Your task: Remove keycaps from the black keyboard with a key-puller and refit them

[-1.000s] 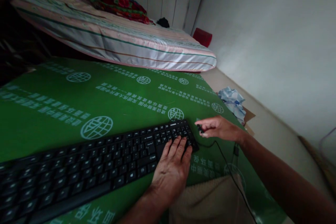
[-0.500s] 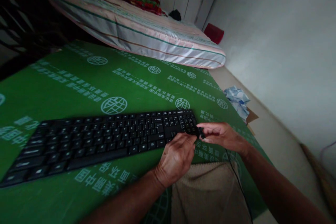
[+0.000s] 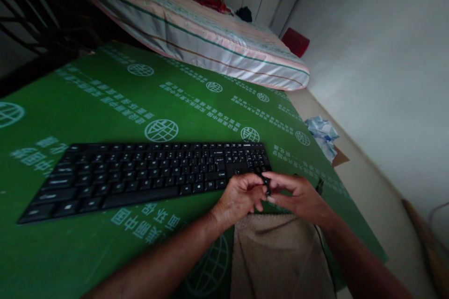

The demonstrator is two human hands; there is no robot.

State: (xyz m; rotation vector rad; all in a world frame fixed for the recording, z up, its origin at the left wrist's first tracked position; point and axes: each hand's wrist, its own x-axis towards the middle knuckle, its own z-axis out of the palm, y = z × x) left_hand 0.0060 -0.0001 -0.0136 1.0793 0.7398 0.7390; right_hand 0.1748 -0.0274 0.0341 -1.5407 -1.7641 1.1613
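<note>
A black keyboard (image 3: pixel 150 173) lies on the green printed table cover. Just beyond its right end, my right hand (image 3: pixel 298 196) pinches a small black piece (image 3: pixel 267 184) between thumb and fingertips; its kind is too small and dark to make out. My left hand (image 3: pixel 242 194) meets it from the other side, thumb and index finger bent in against the same piece. Behind my right hand a dark cable end (image 3: pixel 320 186) shows, and a thin black cable (image 3: pixel 324 252) runs down along a brown cloth (image 3: pixel 280 252) below my hands.
The green table cover (image 3: pixel 196 107) reaches back to a bed with a striped mattress (image 3: pixel 210 56). On the floor at the right are crumpled blue-and-white packaging (image 3: pixel 322 135) and a piece of cardboard (image 3: pixel 340 156). A red container (image 3: pixel 296 42) stands by the wall.
My left hand has turned, its fingers now bent round toward the small black piece. The dark cable end has come into view behind my right hand. The camera view has shifted slightly.
</note>
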